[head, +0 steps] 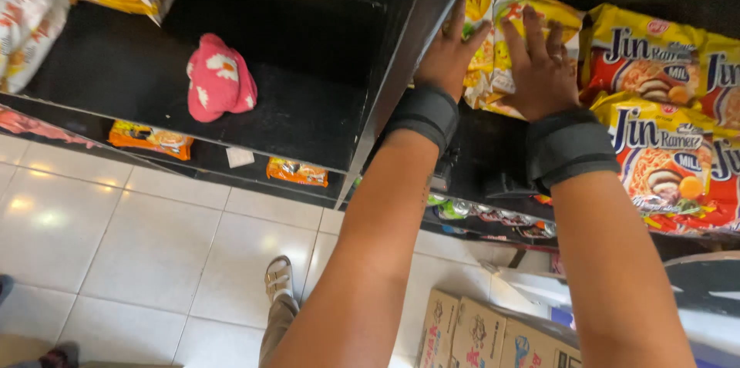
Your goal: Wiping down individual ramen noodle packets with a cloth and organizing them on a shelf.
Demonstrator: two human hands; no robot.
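Yellow noodle multipack (505, 48) sits at the left end of the black shelf (486, 144), pressed flat under both open palms: left hand (449, 52) at its left edge, right hand (539, 67) on top. Recommended: keep pressure even and seat it flush beside the neighbouring yellow packs (671, 106).

Both hands, left (447, 52), right (542, 67), flat on yellow noodle packs (501, 21), black shelf (308, 121)

Left shelf bay (308, 117) open beside pink pouch (219, 77).
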